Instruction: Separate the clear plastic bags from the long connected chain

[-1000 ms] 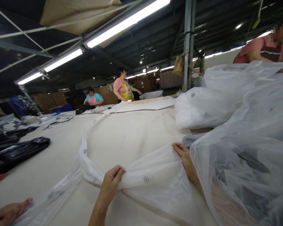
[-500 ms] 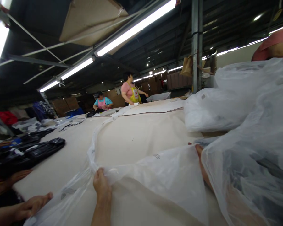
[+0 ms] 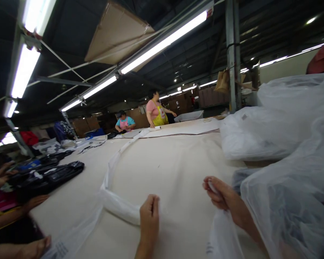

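My left hand (image 3: pixel 150 212) is closed on the end of a long strip of thin white plastic bags (image 3: pixel 121 205). The strip curves back over the table to a roll near a person at the far side. To the right, my right hand (image 3: pixel 221 194) is closed, fingers curled, on a separate translucent plastic bag (image 3: pixel 224 233) with small dark print hanging below it. A gap of bare table lies between my hands. At the lower left another person's hand (image 3: pixel 39 248) is at a translucent sheet of plastic (image 3: pixel 78 230).
Large stuffed clear bags (image 3: pixel 264 133) are piled on the right. Black plastic-wrapped items (image 3: pixel 56 176) lie along the left edge of the pale table (image 3: pixel 164 162). Two people stand across it, one in a yellow apron (image 3: pixel 160 116). A metal post (image 3: pixel 233 64) rises behind.
The plastic stretched between my hands has parted; a bag now hangs from my right hand alone. My left hand has moved right with the strip's end. The view has shifted slightly.
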Demonstrator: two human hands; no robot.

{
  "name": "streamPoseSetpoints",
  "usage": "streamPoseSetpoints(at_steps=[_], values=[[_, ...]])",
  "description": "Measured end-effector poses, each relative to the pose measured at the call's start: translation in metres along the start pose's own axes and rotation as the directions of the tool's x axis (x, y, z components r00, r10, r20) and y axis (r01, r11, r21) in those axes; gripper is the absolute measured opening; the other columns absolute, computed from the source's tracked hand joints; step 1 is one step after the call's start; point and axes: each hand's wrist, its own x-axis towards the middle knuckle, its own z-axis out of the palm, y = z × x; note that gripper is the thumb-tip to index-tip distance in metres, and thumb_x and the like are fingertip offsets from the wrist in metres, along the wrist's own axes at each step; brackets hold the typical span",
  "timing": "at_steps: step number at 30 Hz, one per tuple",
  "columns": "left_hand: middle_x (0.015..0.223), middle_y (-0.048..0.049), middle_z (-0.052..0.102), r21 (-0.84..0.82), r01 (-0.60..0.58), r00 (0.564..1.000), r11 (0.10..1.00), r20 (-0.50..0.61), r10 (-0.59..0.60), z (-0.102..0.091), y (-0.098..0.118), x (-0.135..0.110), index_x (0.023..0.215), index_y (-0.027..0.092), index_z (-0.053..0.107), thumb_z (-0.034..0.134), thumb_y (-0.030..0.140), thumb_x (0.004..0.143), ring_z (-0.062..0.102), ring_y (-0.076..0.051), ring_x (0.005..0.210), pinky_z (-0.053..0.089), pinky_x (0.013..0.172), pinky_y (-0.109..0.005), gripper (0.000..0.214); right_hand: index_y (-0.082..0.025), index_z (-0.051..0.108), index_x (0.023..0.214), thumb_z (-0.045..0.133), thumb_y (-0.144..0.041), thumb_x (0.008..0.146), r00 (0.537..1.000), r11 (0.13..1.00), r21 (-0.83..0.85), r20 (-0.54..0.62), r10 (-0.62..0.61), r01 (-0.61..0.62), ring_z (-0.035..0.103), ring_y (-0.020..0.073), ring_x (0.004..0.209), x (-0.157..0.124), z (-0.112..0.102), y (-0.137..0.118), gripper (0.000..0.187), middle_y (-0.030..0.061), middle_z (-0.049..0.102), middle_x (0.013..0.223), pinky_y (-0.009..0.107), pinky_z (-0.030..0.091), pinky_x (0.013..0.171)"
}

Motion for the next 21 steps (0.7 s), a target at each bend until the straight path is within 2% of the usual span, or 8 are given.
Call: streamPoseSetpoints(at_steps=[2,5,7,9,12,14,17,21], values=[[0.061,0.0021,0.039,-0.072,0.019,0.988,0.997,0.153,-0.007,0.021,0.009,-0.008,0.066,0.017,0.047,0.043,0.046,0.086,0.038,-0.011,0.061,0.032,0.058,-0.022,0.035,-0.019,0.055,0.100,0.052,-0.057,0.078,0.966,0.992,-0.012,0.228,0.125,-0.125,0.033,0.0027,0.049,-0.009,0.018,0.008,0.045,0.0054,0.056,0.092,0.017,0.014,0.038],[0.062,0.0031,0.041,-0.280,0.165,0.966,0.946,0.241,-0.097,0.037,0.016,-0.015,0.074,0.017,0.047,0.052,0.046,0.081,0.041,-0.010,0.059,0.035,0.057,-0.021,0.030,-0.021,0.052,0.111,0.062,-0.039,0.071,0.883,0.981,-0.161,0.438,0.170,-0.108,0.046,0.0060,0.064,-0.025,0.049,0.023,0.045,0.0026,0.058,0.098,0.017,0.029,0.048],[0.061,0.0050,0.041,-0.416,0.285,0.941,0.864,0.292,-0.171,0.041,0.017,-0.016,0.081,0.019,0.043,0.060,0.048,0.074,0.042,-0.009,0.055,0.036,0.054,-0.021,0.035,-0.017,0.055,0.103,0.064,-0.028,0.066,0.892,0.962,-0.270,0.426,0.149,-0.032,0.048,0.0084,0.070,-0.033,0.065,0.032,0.040,0.0000,0.059,0.087,0.019,0.036,0.059],[0.059,0.0064,0.041,-0.491,0.372,0.911,0.788,0.355,-0.209,0.044,0.018,-0.016,0.084,0.020,0.038,0.064,0.050,0.068,0.042,-0.009,0.052,0.034,0.051,-0.020,0.043,-0.015,0.057,0.092,0.065,-0.027,0.065,0.934,0.942,-0.337,0.335,0.128,-0.008,0.047,0.0094,0.070,-0.035,0.072,0.040,0.031,-0.0012,0.056,0.078,0.020,0.036,0.062],[0.060,0.0062,0.041,-0.487,0.409,0.889,0.772,0.404,-0.216,0.046,0.020,-0.017,0.087,0.020,0.036,0.061,0.052,0.070,0.040,-0.008,0.051,0.030,0.049,-0.018,0.044,-0.014,0.055,0.079,0.061,-0.031,0.069,0.965,0.943,-0.330,0.236,0.113,-0.030,0.044,0.0086,0.066,-0.031,0.068,0.047,0.021,-0.0019,0.052,0.071,0.020,0.034,0.059],[0.061,0.0058,0.039,-0.426,0.367,0.905,0.827,0.370,-0.211,0.043,0.023,-0.017,0.089,0.019,0.040,0.053,0.052,0.077,0.037,-0.008,0.052,0.030,0.049,-0.019,0.038,-0.013,0.054,0.075,0.059,-0.033,0.071,0.962,0.961,-0.273,0.245,0.120,-0.050,0.042,0.0075,0.061,-0.026,0.061,0.048,0.020,-0.0025,0.049,0.066,0.020,0.032,0.057],[0.066,0.0030,0.042,-0.257,0.205,0.931,0.944,0.348,-0.108,0.029,0.025,-0.014,0.094,0.017,0.047,0.042,0.047,0.086,0.042,-0.010,0.061,0.034,0.056,-0.021,0.032,-0.014,0.049,0.068,0.061,-0.038,0.072,0.971,0.981,-0.180,0.212,0.111,-0.073,0.037,0.0064,0.055,-0.017,0.050,0.049,0.027,-0.0038,0.043,0.059,0.020,0.028,0.053],[0.075,-0.0006,0.054,0.081,-0.035,0.916,0.996,0.401,-0.001,-0.002,0.021,-0.002,0.096,0.018,0.055,0.054,0.035,0.080,0.050,-0.015,0.072,0.037,0.067,-0.025,0.023,-0.015,0.048,0.073,0.065,-0.046,0.069,0.980,0.991,-0.013,0.150,0.133,-0.132,0.044,0.0078,0.058,-0.009,0.036,0.047,0.036,-0.0029,0.048,0.065,0.020,0.033,0.055]])
